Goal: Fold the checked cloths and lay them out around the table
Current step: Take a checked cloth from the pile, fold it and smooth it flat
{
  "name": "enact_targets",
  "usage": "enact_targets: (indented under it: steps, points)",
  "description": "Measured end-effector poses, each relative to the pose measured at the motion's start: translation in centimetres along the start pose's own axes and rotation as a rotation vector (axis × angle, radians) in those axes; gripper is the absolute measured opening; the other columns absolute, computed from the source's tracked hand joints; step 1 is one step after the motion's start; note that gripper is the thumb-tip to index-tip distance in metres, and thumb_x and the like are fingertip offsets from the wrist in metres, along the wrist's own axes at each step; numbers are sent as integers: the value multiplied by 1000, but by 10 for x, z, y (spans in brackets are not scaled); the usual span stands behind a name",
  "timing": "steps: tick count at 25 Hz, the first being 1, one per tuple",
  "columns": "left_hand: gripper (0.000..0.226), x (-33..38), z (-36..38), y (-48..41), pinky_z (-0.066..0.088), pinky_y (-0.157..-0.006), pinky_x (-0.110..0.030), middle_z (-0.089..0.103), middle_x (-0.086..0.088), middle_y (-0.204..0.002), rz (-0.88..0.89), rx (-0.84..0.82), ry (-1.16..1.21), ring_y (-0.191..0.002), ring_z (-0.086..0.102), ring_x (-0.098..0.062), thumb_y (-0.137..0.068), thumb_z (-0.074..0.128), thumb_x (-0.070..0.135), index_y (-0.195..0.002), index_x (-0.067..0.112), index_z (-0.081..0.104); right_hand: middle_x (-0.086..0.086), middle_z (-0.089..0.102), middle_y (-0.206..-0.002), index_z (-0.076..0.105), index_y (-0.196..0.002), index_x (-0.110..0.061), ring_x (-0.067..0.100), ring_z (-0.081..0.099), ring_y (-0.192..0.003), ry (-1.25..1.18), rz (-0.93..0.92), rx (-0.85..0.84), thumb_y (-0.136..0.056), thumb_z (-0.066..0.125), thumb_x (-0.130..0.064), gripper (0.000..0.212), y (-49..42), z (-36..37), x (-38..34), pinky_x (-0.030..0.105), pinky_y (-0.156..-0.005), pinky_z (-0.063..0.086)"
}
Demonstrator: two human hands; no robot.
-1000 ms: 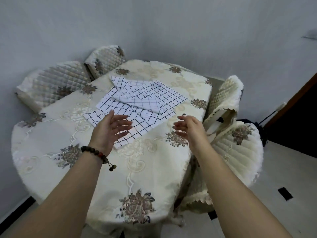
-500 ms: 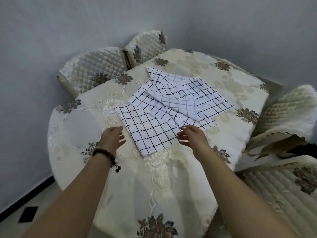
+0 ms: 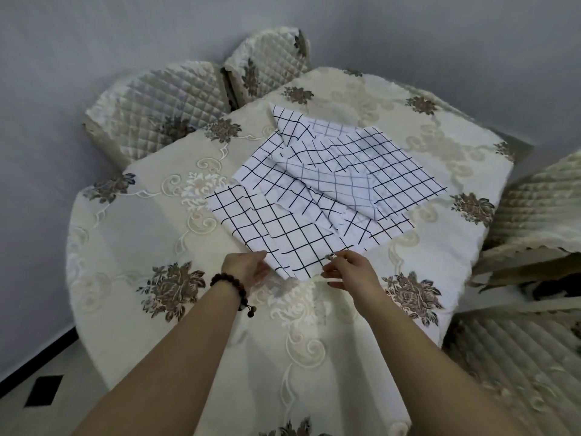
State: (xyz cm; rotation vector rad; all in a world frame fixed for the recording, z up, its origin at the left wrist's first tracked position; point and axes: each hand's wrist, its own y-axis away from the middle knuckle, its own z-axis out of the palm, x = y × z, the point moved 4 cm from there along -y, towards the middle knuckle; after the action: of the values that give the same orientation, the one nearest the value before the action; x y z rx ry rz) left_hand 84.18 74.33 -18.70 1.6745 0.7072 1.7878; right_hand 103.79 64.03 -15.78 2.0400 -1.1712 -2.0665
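Head view.
Checked cloths [image 3: 330, 171]: several, white with a dark grid, lying overlapped in a loose heap at the middle of the round table [image 3: 132, 247], which is wearing a cream floral cover.
Nearest cloth [image 3: 283, 234]: lying flat, its near end pointing toward the person.
Left hand [image 3: 246, 269]: pinching that cloth's near left edge, thumb on top.
Right hand [image 3: 350, 272]: pinching its near right edge.
Bead bracelet [image 3: 231, 283]: sitting on the left wrist.
Quilted chairs [image 3: 163, 105]: standing around the table.

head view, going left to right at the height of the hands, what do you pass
brown flower print → bead bracelet → left hand → nearest checked cloth → right hand → another brown flower print → quilted chair cover
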Motion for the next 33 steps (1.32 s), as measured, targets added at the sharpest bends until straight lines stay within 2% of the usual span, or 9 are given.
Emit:
enact_targets:
  steps: [3,6,13,18,21,24,26,29,33]
  points:
    - [18,0,8,0,49,-47,-24,59,-10,-56,44,-10,-98,-53,53,-20,-85,66,7,-69,3,59,12,68,-86,60,-92,-10,24,67,-78,9,18,-15,-91,53,-15,9,0,5,4,32,-67,53]
    - [10,10,12,12,50,-55,-24,64,-13,-76,111,-48,-74,-64,59,-21,-86,65,8,-79,3,60,9,66,-94,61,-94,-14,24,64,-86,81,-20,-7,-86,56,-9,11,2,8,5,36,-74,52]
    - [8,48,10,63,56,-72,-39,68,-17,-89,185,-223,65,-80,67,-30,-89,60,7,-85,1,58,0,30,-152,37,-142,-24,20,18,-143,720,-468,-41,-75,72,-20,76,12,33,-16,35,-116,19]
    - [24,74,-10,81,57,-65,-35,63,-21,-104,371,-27,-25,-81,64,-28,-78,72,7,-91,12,52,5,73,-103,73,-102,-15,21,57,-114,482,-566,220,-83,57,-5,27,29,32,-52,31,-101,39]
    - [77,88,-13,97,52,-91,-40,52,-12,-129,562,-79,-224,-111,58,-24,-66,84,20,-128,30,40,1,75,-91,73,-102,-18,20,63,-92,492,-582,260,-87,56,-15,23,44,37,-78,33,-89,46]
    - [113,91,1,122,31,-110,-32,10,-7,-153,819,-153,-667,-138,27,-20,-63,85,25,-147,38,10,-8,63,-60,73,-85,-15,10,54,-62,460,-643,251,-88,58,-22,17,55,45,-103,26,-64,38]
    - [97,94,7,134,37,-108,-34,3,-8,-155,951,-85,-780,-130,38,-22,-72,78,17,-147,35,19,-1,58,-54,66,-72,-9,17,52,-57,434,-672,248,-87,58,-24,22,60,46,-114,31,-56,35]
    - [46,115,1,144,46,-92,-35,37,-9,-133,1137,168,-656,-97,51,-18,-75,64,-3,-117,15,61,5,63,-58,63,-70,-8,27,59,-63,420,-684,260,-86,58,-25,24,66,39,-131,35,-59,43]
    - [14,155,2,168,38,-91,-34,51,-10,-116,1379,364,-656,-107,45,-26,-77,67,10,-90,12,70,-9,65,-66,70,-88,-20,19,59,-77,543,-748,303,-87,59,-29,14,90,31,-171,43,-95,41]
